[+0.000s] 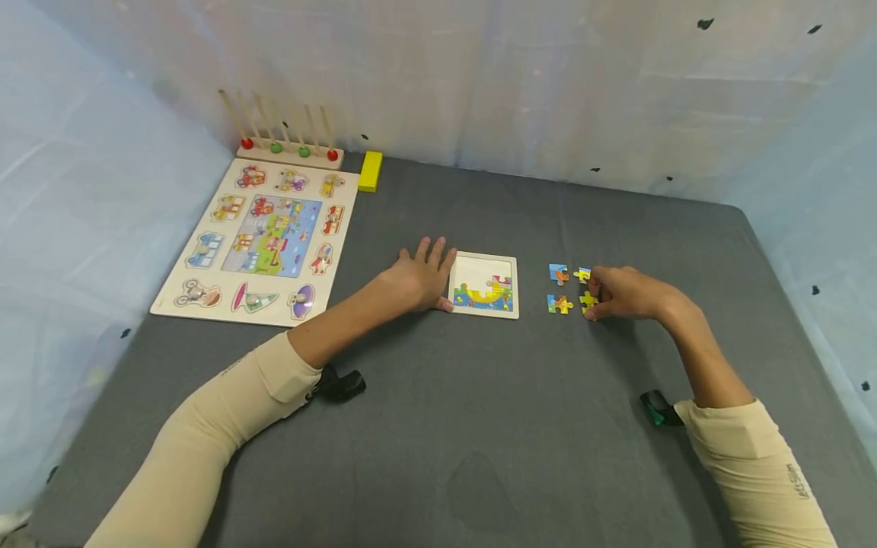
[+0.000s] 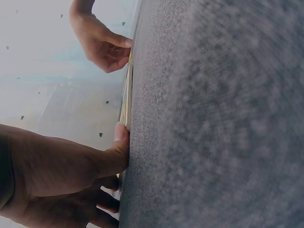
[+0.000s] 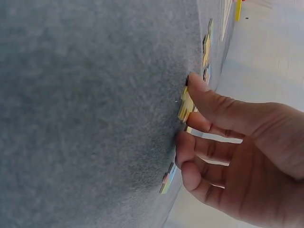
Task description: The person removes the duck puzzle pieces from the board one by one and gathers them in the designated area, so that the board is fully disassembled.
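Observation:
A small wooden puzzle tray [image 1: 483,313] lies flat, its lower part and right side filled with colourful pieces and its upper left bare. My left hand [image 1: 423,280] rests at the tray's left edge with fingers spread, the thumb by the lower left corner. To the right of the tray, my right hand [image 1: 626,293] pinches a yellow puzzle piece [image 3: 185,105] at table level between thumb and index finger. Near it lie a blue-and-orange piece [image 1: 558,273], a piece with an orange tab [image 1: 559,304] and another yellow piece [image 1: 582,275], partly behind the fingers.
At the back left lies a large peg puzzle board [image 1: 199,266] with vehicle and toy shapes. Behind it stands a wooden rack [image 1: 291,154] of upright pegs with red and green beads. A yellow block [image 1: 370,171] sits beside the rack. Pale sheeting encloses the grey table [image 1: 425,441].

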The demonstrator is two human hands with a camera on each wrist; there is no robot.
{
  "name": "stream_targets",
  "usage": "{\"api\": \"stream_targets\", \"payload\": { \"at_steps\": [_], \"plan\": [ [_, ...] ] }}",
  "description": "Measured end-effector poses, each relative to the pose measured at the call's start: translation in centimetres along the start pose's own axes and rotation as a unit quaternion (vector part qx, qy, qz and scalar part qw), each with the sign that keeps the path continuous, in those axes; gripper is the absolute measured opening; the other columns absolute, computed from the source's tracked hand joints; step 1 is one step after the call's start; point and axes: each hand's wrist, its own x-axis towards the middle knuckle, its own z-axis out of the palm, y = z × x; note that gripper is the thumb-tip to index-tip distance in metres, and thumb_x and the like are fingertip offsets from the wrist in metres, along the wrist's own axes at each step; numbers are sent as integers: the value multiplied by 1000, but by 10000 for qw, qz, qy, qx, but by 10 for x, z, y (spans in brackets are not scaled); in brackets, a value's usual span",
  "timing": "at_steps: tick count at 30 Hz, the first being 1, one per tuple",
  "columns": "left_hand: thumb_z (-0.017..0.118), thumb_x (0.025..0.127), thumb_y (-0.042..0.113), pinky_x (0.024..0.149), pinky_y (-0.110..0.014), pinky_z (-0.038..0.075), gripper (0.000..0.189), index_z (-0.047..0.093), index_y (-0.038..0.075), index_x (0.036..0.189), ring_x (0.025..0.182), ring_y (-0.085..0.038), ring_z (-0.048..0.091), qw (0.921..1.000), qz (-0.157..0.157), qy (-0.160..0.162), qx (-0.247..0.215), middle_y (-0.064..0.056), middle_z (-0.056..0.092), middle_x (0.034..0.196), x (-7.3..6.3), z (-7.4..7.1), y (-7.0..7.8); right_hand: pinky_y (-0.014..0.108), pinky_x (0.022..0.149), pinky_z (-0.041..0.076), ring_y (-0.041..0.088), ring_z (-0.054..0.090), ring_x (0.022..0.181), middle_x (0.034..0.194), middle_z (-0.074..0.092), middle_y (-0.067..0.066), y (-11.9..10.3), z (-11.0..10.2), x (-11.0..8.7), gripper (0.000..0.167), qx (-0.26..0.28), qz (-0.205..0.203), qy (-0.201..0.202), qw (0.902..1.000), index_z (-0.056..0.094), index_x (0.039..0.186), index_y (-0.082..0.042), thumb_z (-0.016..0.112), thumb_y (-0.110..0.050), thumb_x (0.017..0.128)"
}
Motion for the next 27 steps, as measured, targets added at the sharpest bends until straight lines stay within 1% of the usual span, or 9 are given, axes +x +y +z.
{"api": "stream_targets", "payload": {
  "at_steps": [5, 9, 12, 15, 18, 19, 21, 24, 27],
  "plan": [
    [53, 102, 58, 128, -64, 25, 101, -1, 4, 168, 164, -45, 1, 10000, 15, 2, -51, -23, -5, 176, 0, 1, 1, 34, 66, 41, 16, 50, 72, 82, 58, 5, 1, 1, -2, 33, -36, -50, 86, 9999, 55, 97, -3, 83, -19, 90],
    [54, 101, 59, 128, -65, 25, 102, -1, 4, 168, 164, -45, 1, 10000, 70, 15, -54, -23, -5, 176, 2, 1, 4, 33, 66, 42, 16, 52, 73, 83, 60, 6, 2, 0, -5, 32, -79, 29, 5, 10000, 57, 98, -2, 82, -21, 91],
    [54, 101, 59, 128, -65, 25, 102, 0, 5, 168, 164, -45, 2, 10000, 53, 22, -35, -23, -4, 176, 3, 1, 5, 33, 67, 42, 16, 52, 74, 84, 61, 6, 1, -2, -5, 32, -107, 92, -105, 9998, 58, 100, -1, 80, -23, 93],
    [54, 101, 59, 128, -64, 25, 102, 0, 5, 168, 164, -44, 2, 10000, 33, 9, -21, -23, -5, 176, 3, 1, 5, 35, 68, 45, 17, 55, 76, 88, 64, 7, -5, -6, -5, 34, -193, 139, -209, 9995, 59, 107, 0, 77, -26, 95],
    [54, 101, 59, 128, -64, 25, 102, 0, 5, 168, 164, -44, 2, 10000, 30, 27, 23, -22, -4, 176, 3, 1, 5, 36, 68, 47, 17, 58, 77, 89, 67, 9, -14, -11, -5, 39, -247, 51, -233, 9994, 59, 117, 3, 74, -28, 98],
    [54, 101, 59, 128, -64, 25, 102, 0, 5, 168, 164, -44, 2, 10000, 37, 27, 25, -23, -4, 176, 2, 1, 4, 36, 69, 49, 16, 60, 78, 91, 69, 9, -18, -13, -5, 40, -246, -17, -206, 9995, 59, 120, 3, 73, -28, 99],
    [54, 102, 59, 128, -64, 25, 102, -1, 4, 168, 164, -45, 2, 10000, 45, 36, 49, -23, -4, 176, 2, 2, 3, 37, 69, 50, 16, 62, 78, 92, 70, 10, -27, -15, -3, 40, -243, -216, -100, 9994, 60, 122, 4, 72, -26, 100],
    [53, 102, 58, 127, -65, 26, 101, -2, 4, 168, 164, -45, 2, 10000, 55, 33, 58, -23, -5, 176, 1, 2, 0, 41, 74, 53, 19, 65, 84, 99, 70, 11, -42, -17, 1, 36, -370, -520, 183, 9978, 62, 121, 3, 72, -25, 100],
    [52, 103, 58, 127, -65, 25, 101, -2, 4, 168, 164, -45, 1, 10000, 72, 22, 26, -23, -6, 176, 1, 2, -1, 45, 80, 54, 24, 64, 91, 105, 67, 13, -56, -17, 7, 34, -514, -642, 438, 9956, 63, 120, 1, 72, -25, 100]
  ]
}}
